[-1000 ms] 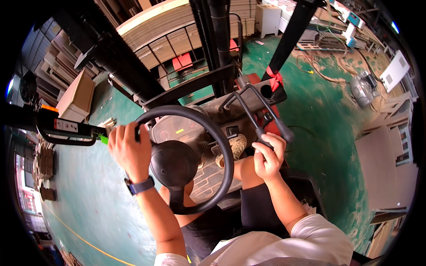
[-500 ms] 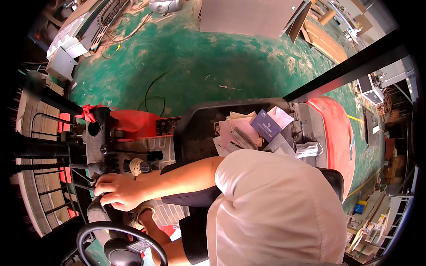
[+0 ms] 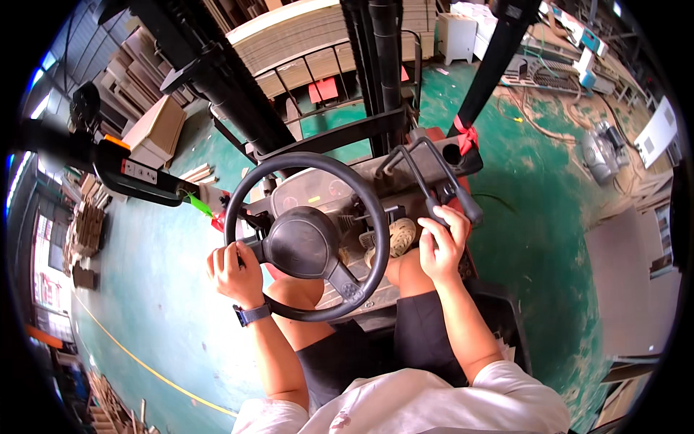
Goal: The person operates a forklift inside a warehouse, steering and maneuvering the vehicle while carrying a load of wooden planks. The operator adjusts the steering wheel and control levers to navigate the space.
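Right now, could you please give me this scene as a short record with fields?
Left hand: closed on the wheel, at its left side
Right hand: fingertips at the left lever's knob; how firmly is unclear
Right lever: knob just right of those fingertips
Left wrist: dark blue watch
Ahead: boards stacked beyond the black mast
Right post: red ribbon tied on
Floor: green, yellow line at left

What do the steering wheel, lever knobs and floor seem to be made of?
Steering wheel: likely black plastic or rubber, satin, judging by soft highlights.
Lever knobs: dark, smooth, probably plastic; no metallic glint shows.
Floor: perhaps painted concrete, green, glossy where light glares.
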A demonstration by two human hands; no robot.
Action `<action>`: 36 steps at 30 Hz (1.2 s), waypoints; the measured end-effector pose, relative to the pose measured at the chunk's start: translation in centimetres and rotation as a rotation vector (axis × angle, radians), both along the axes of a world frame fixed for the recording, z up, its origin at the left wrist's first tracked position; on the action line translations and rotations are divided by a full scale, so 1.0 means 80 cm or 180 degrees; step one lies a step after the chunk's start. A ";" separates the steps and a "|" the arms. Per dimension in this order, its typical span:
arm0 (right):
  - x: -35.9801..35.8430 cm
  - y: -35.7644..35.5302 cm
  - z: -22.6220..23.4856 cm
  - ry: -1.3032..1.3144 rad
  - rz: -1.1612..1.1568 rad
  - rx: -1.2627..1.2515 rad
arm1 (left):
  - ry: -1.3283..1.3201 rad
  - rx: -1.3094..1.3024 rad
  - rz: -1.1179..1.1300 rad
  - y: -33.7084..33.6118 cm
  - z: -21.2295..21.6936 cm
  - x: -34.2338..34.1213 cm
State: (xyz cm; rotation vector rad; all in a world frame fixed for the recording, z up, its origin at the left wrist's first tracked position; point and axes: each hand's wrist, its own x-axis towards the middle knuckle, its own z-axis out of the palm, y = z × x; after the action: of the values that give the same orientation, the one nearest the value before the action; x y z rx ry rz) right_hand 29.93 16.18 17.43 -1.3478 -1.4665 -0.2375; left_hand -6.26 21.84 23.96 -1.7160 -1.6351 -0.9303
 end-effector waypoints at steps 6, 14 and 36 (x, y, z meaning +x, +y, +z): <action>0.005 0.016 -0.006 -0.0054 -0.0295 0.0401 | -0.0012 0.0124 -0.0160 0.005 0.012 0.010; 0.004 0.038 -0.004 -0.0078 -0.0567 0.0675 | -0.0049 -0.0100 -0.0464 0.012 0.029 0.003; 0.007 0.068 0.001 -0.0087 -0.0314 0.0714 | -0.0105 -0.0297 -0.0236 0.038 0.049 -0.011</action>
State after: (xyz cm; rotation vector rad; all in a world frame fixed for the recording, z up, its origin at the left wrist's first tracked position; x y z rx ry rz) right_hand 30.53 21.65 17.50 -1.2391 -1.3535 -0.4717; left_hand -7.16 24.87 27.89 -1.8441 -1.6699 -0.9347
